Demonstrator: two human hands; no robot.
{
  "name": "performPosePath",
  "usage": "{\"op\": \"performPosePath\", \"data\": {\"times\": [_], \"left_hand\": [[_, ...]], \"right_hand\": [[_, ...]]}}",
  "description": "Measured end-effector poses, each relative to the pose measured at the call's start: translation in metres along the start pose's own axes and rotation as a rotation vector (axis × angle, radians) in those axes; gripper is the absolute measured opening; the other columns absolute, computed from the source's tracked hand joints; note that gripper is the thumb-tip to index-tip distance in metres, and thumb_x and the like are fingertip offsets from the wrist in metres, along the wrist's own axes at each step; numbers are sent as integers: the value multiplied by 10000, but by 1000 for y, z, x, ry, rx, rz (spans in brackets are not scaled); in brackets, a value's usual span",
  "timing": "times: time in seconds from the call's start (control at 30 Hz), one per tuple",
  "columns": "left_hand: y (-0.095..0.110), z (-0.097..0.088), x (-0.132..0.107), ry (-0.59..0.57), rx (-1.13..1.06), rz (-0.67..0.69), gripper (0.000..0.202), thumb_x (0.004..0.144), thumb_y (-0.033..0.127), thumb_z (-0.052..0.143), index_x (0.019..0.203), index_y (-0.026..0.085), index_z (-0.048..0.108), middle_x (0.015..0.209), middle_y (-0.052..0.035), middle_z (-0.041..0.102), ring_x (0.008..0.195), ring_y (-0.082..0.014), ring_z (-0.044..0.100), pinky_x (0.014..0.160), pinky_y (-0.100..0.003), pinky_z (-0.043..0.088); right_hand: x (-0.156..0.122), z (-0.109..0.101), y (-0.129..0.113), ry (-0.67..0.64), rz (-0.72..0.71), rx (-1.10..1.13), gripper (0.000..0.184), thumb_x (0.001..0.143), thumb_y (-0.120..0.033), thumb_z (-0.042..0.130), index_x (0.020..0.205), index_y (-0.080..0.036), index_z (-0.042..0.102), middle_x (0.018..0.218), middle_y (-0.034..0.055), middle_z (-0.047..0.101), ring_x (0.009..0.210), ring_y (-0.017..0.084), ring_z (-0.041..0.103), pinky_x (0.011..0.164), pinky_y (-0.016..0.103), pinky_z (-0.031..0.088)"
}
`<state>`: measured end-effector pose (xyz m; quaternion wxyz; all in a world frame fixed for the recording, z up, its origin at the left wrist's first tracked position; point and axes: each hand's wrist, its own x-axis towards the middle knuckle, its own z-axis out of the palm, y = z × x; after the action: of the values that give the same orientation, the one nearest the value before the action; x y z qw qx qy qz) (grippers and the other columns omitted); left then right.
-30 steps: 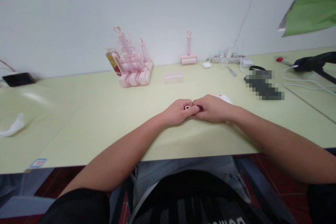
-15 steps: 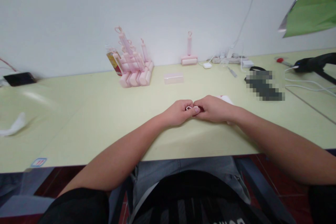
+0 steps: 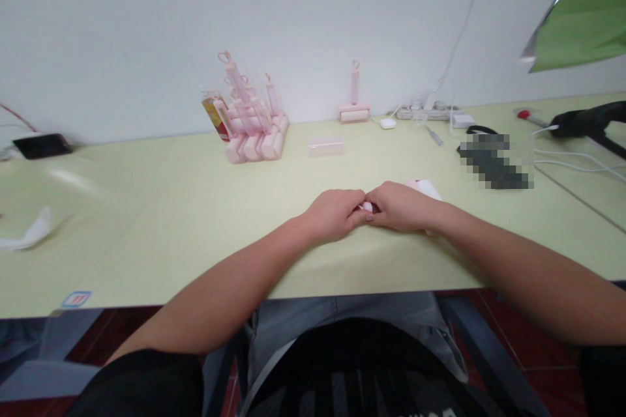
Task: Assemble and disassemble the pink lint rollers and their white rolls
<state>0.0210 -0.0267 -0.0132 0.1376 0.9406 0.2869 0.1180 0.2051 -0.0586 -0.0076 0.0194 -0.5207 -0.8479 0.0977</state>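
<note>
On the yellow table (image 3: 195,189), L hand (image 3: 335,214) and R hand (image 3: 398,205) meet, curled fingers seem to pinch small white part (image 3: 367,207) btwn them; work looks unfinished. Behind, grouped lint rollers (image 3: 253,144) & 1 separate roller (image 3: 355,115) look complete.

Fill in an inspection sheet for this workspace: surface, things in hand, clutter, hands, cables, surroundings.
Surface: pale yellow tabletop, label near front edge.
Things in hand: small white piece, mostly hidden.
Clutter: pink rollers clustered toward the back; pink oblong; flat black object far left.
Hands: left hand and right hand meet around the piece; exact grip hidden.
Cables: white cables at right.
Surroundings: pale wall; green sheet upper right.
</note>
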Motion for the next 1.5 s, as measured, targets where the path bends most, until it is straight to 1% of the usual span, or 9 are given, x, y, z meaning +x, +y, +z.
{"op": "performPosePath", "data": {"times": [0.1,0.2,0.37,0.6,0.83,1.03,1.17,1.37,1.5], "left_hand": [[-2,1,0,3,-74,-3,277,870,438,538,832,169,594,753,-41,611,663,-159,507,594,-261,294],[-7,5,0,16,-270,-42,317,852,470,554,778,162,567,684,-1,560,635,-128,471,575,-235,290],[-11,6,2,42,-562,-72,424,837,555,535,738,143,531,641,30,473,600,-90,402,549,-213,278],[-6,-5,0,-91,-661,-69,479,866,580,464,657,151,501,557,37,408,526,-76,356,508,-219,266],[-11,1,1,-171,-839,-137,488,875,601,440,683,155,488,556,24,448,462,-63,372,449,-211,279],[-17,3,2,-212,-973,-180,472,856,579,502,648,157,457,525,30,437,427,-54,368,426,-200,276],[-17,3,1,-213,-952,-158,481,862,580,482,637,157,458,516,24,438,428,-60,368,429,-208,274],[-14,0,0,-191,-708,-101,481,890,564,406,635,161,466,530,27,413,488,-79,349,481,-224,271],[-12,-3,1,-180,-592,-24,451,898,535,396,649,163,454,582,33,386,547,-87,330,527,-227,264]], "right_hand": [[0,0,0,1,-14,14,298,850,-425,550,791,-165,683,746,87,693,616,158,558,533,256,259],[-1,0,0,12,-18,64,287,851,-404,535,783,-165,680,721,69,683,597,144,539,530,255,251],[-4,-3,-2,106,-27,131,317,872,-386,474,728,-165,650,670,31,651,567,120,493,525,250,239],[-4,-4,-4,107,-7,150,245,841,-350,515,749,-172,655,694,24,661,593,120,507,531,238,253],[-3,-6,-5,77,73,89,291,849,-430,524,805,-188,679,786,55,692,645,146,548,540,249,256],[-3,-6,-4,65,118,68,288,832,-450,551,811,-190,672,819,66,698,656,153,558,538,253,264],[-2,-4,-5,54,96,79,270,843,-417,545,826,-185,681,822,73,703,670,159,575,551,253,288],[-2,0,-8,41,107,4,289,866,-383,503,823,-179,703,779,91,706,655,177,588,546,268,288],[-3,-1,-10,35,104,-38,317,881,-379,479,823,-174,713,779,110,708,641,183,591,542,276,278]]}}
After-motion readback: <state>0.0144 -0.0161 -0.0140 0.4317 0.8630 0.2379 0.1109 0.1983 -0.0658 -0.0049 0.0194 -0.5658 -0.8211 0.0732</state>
